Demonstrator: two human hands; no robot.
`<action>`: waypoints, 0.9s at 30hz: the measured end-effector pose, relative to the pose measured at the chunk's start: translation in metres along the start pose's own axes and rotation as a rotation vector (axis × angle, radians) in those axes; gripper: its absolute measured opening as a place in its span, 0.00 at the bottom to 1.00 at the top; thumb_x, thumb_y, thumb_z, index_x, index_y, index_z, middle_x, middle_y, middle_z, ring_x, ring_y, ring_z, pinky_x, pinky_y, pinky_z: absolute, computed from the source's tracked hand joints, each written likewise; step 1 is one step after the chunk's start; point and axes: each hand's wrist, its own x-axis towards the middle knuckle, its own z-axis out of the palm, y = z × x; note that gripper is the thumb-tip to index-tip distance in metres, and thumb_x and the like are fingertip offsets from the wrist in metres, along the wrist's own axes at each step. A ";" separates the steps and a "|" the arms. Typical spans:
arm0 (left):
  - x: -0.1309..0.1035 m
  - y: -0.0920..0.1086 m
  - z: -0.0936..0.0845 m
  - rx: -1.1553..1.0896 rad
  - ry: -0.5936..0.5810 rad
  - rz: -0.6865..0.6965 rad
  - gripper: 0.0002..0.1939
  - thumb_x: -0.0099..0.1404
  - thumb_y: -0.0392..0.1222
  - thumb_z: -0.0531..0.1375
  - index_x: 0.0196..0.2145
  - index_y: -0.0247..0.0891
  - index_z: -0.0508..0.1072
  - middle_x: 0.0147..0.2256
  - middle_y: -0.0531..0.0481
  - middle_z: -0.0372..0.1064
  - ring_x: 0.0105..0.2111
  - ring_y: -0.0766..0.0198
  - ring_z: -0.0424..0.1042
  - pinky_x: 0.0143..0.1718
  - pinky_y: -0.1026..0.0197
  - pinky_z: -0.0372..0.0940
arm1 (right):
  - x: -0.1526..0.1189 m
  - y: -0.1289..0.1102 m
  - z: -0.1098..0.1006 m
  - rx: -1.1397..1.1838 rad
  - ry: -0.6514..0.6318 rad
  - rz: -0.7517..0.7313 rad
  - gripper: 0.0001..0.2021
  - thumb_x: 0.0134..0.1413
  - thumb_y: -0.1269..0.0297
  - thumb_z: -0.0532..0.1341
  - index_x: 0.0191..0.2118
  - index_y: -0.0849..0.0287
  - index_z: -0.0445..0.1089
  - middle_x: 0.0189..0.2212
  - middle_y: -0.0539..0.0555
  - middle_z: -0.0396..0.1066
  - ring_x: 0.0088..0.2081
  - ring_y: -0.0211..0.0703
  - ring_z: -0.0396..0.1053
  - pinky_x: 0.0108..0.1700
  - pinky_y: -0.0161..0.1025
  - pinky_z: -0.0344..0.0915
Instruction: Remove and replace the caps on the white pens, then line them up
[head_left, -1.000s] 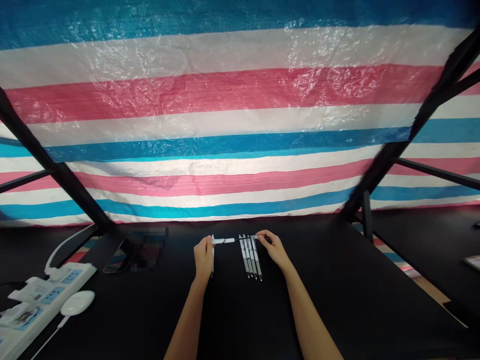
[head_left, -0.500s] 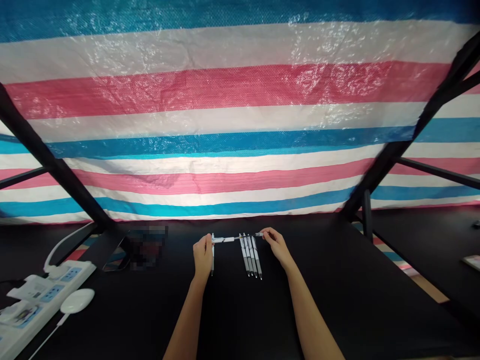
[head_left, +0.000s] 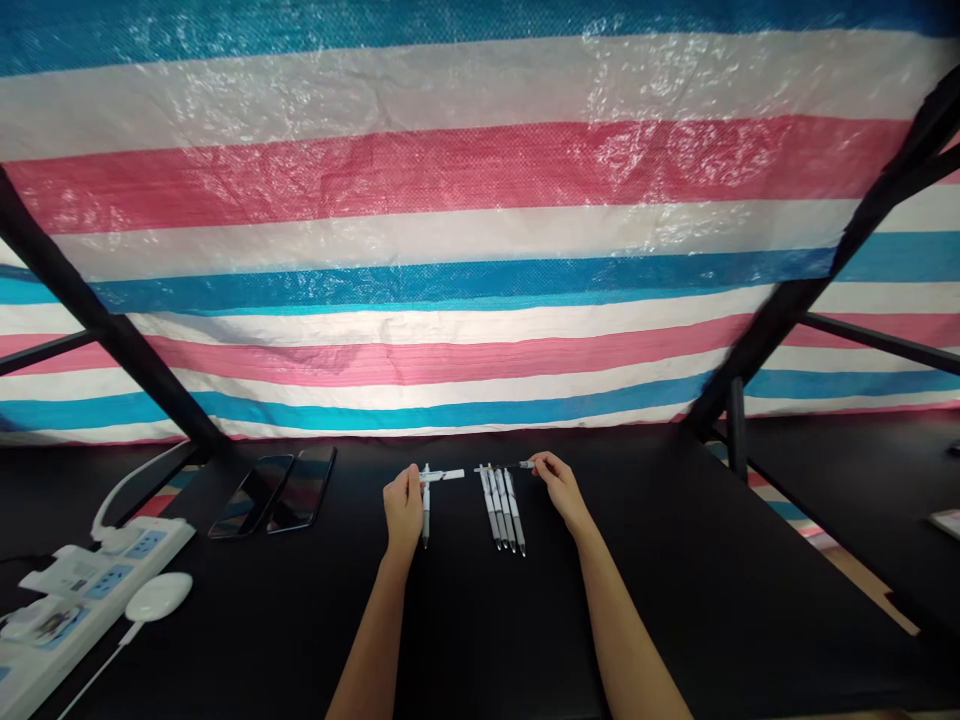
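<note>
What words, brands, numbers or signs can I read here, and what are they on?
None can be read.
Power strip: any lettering by its sockets is too small to read.
White adapter plugged into it: a small grey patch, too blurred to read.
Four pens, white barrel and pen piece: any print is too small to tell.

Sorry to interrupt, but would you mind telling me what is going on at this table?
A person is handling parts of a pen over a black table. The left hand holds a white barrel, and the right hand holds a thin refill-like part; the two pieces are apart. Four pens lie side by side between the hands, and another pen lies beside the left hand.
</note>
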 end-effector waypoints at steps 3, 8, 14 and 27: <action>-0.001 -0.001 0.001 -0.006 0.005 -0.003 0.21 0.66 0.48 0.46 0.17 0.39 0.57 0.16 0.56 0.54 0.18 0.68 0.58 0.22 0.65 0.51 | -0.001 0.000 0.001 -0.005 0.000 -0.002 0.15 0.52 0.52 0.53 0.29 0.58 0.68 0.23 0.50 0.64 0.29 0.43 0.63 0.34 0.38 0.58; -0.001 0.001 0.002 -0.005 0.000 0.008 0.21 0.66 0.48 0.46 0.17 0.38 0.56 0.16 0.56 0.53 0.18 0.69 0.58 0.22 0.65 0.51 | -0.001 -0.001 0.002 0.012 0.002 -0.013 0.14 0.52 0.54 0.54 0.28 0.58 0.68 0.24 0.50 0.65 0.29 0.42 0.63 0.34 0.37 0.58; 0.000 0.003 0.001 0.026 -0.012 0.037 0.20 0.66 0.46 0.46 0.18 0.38 0.58 0.17 0.55 0.56 0.19 0.68 0.60 0.23 0.65 0.52 | -0.002 -0.003 0.001 -0.002 0.004 -0.001 0.13 0.52 0.54 0.54 0.28 0.58 0.68 0.24 0.50 0.65 0.29 0.42 0.62 0.34 0.36 0.57; -0.002 0.004 0.005 0.054 -0.046 0.079 0.20 0.66 0.47 0.46 0.19 0.38 0.60 0.16 0.56 0.56 0.19 0.68 0.60 0.24 0.64 0.52 | -0.005 -0.006 0.006 -0.113 -0.039 -0.023 0.14 0.54 0.54 0.52 0.30 0.57 0.68 0.30 0.52 0.69 0.34 0.45 0.65 0.38 0.38 0.59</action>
